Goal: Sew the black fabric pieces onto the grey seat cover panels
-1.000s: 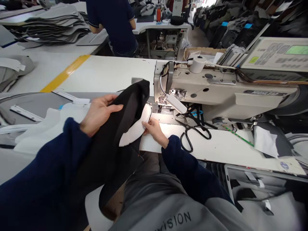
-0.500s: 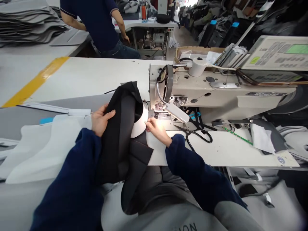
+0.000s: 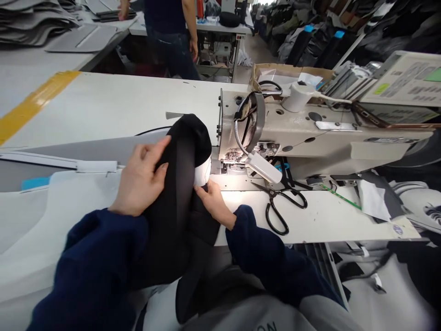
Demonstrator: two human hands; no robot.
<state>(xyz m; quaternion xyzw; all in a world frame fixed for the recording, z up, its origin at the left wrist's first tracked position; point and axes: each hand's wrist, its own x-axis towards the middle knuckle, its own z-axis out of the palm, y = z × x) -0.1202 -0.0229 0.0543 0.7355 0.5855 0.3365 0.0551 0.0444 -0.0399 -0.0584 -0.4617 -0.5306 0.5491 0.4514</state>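
A folded black fabric piece point(image 3: 182, 184) with a white underside point(image 3: 202, 174) stands bunched up left of the sewing machine's needle area. My left hand point(image 3: 141, 177) holds the black fabric from its left side, with index finger and thumb apart against it. My right hand point(image 3: 215, 202) pinches the lower right edge of the same piece, where white meets black; the fingertips are partly hidden. The sewing machine point(image 3: 289, 124) has a lit lamp point(image 3: 263, 168) beside its presser foot. The fabric is left of the presser foot, apart from it.
Black-handled scissors point(image 3: 275, 197) lie right of my right hand. White and grey fabric panels point(image 3: 79, 197) cover the table's left side. A control panel point(image 3: 406, 80) sits above the machine. Across the table point(image 3: 113, 101), a person point(image 3: 168, 41) stands by stacked grey panels point(image 3: 34, 23).
My left hand has shifted up along the black fabric. The fabric has folded over at the top, hiding more of the white. My right hand has moved slightly lower. The co-worker has straightened up.
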